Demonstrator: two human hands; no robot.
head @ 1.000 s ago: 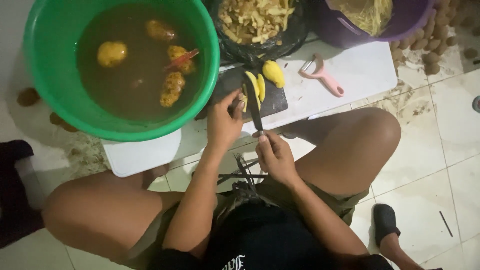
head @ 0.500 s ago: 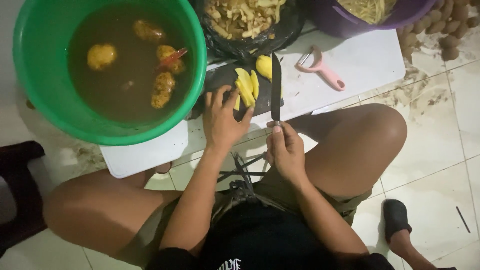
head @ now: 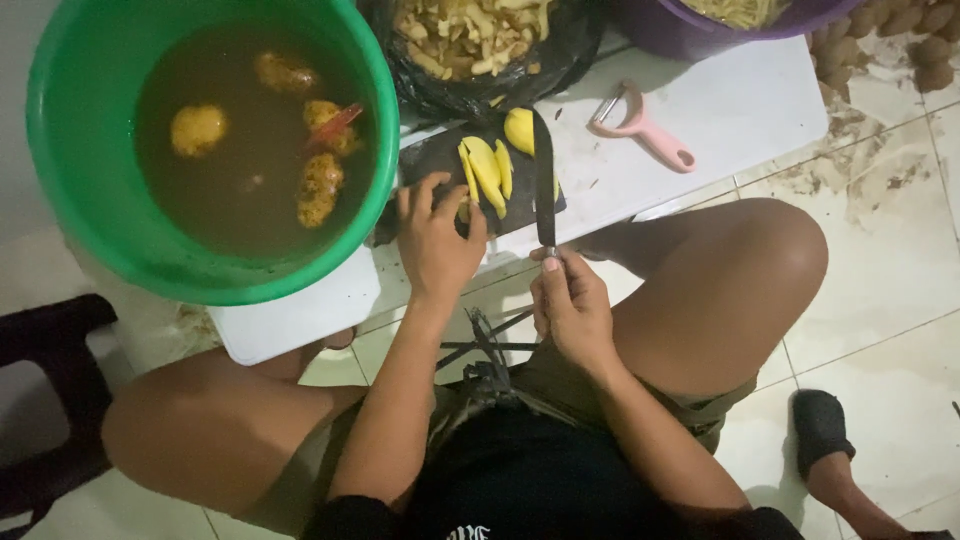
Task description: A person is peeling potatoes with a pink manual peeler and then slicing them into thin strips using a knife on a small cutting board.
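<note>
In the upper left of the frame sat the largest thing, a green basin [head: 90,190] of brown water with several unpeeled potatoes [head: 318,186] floating in it. Right of it along the top edge were a black bag of peelings [head: 480,45] and part of a purple tub [head: 690,20], all resting on a low white table [head: 740,110] above the person's knees. At the centre a dark cutting board [head: 425,165] carried yellow potato slices [head: 486,170] and an uncut rounded piece [head: 519,128]. The left hand [head: 437,245] lay spread over the board's near edge, fingertips touching the slices and holding nothing. The right hand [head: 572,305] was closed round the handle of a knife [head: 544,180], its blade pointing up the frame beside the slices. A pink peeler [head: 645,128] lay just right of the board. The work looked to be at the slicing stage; a further cut would seem to call for steadying the slices and keeping fingertips off the blade's line.
</note>
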